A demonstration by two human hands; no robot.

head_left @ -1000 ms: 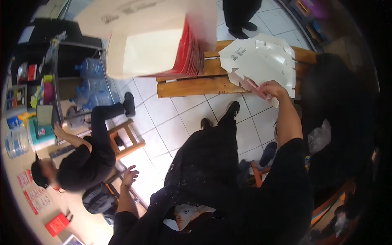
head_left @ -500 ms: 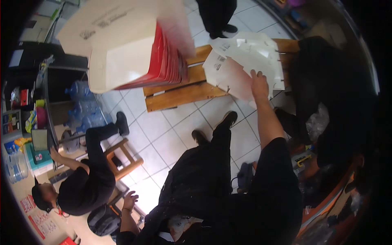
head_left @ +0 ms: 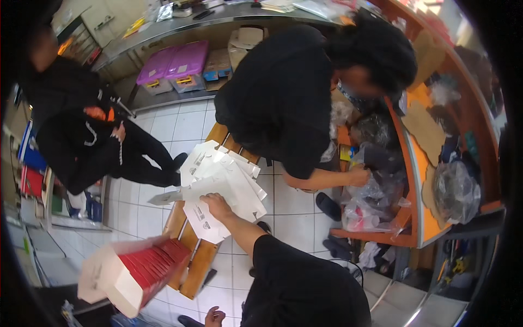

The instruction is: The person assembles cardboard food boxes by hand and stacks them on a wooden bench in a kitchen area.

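Flat white cardboard box blanks (head_left: 239, 185) lie in an overlapping pile on a slatted wooden bench (head_left: 192, 268). My right hand (head_left: 217, 207) reaches over the pile, its fingers closed at the edge of an upper box blank, part of which is blurred. My left hand (head_left: 214, 316) hangs low at the bottom edge, its fingers loosely bent and apart, with nothing in it. On the bench's near left end rests a nested stack of folded red boxes (head_left: 150, 267), with white insides and raised white flaps.
Close on the right, a person in black (head_left: 289, 98) leans over, a hand among plastic bags (head_left: 370, 201) in an orange-edged cabinet (head_left: 417, 185). Another person (head_left: 81, 131) stands at the far left. Purple-lidded bins (head_left: 188, 60) sit under a metal counter (head_left: 163, 32).
My view has swung to the right, so the red box stack now appears lower left. My right hand stays at the blanks, its fingers now closed at a blank's edge. The left hand remains empty.
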